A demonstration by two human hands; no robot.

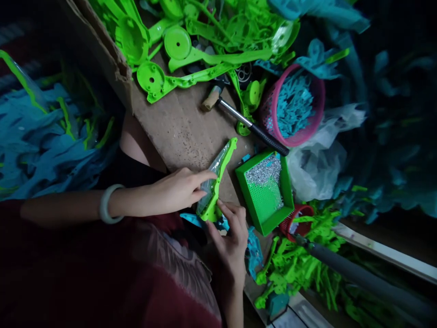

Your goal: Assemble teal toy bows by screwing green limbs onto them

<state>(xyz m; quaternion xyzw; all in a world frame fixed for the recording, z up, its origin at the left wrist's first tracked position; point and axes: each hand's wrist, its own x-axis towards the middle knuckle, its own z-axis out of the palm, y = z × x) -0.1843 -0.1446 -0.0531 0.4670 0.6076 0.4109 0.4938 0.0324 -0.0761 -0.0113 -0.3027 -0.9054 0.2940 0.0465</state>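
Note:
A bright green plastic part (222,167) with a clear plastic piece (217,162) along its side is between my two hands, above the cardboard near my lap. My left hand (175,190), with a pale bangle on its wrist, has its index finger and thumb against the middle of the part, over the clear piece. My right hand (232,234) pinches the lower, wider end with thumb and fingers. Blue plastic pieces (191,219) show partly below the part and under my hands. Right of my hands stands a green tray (264,223) with many small silvery metal pieces (262,171).
A hammer (239,116) lies on the cardboard (180,132), its handle reaching the tray. Behind it are piled green parts (198,57) and a pink basket (322,98) of blue pieces. A red basket (285,228), a plastic bag (309,168) and more green parts (293,264) sit at right.

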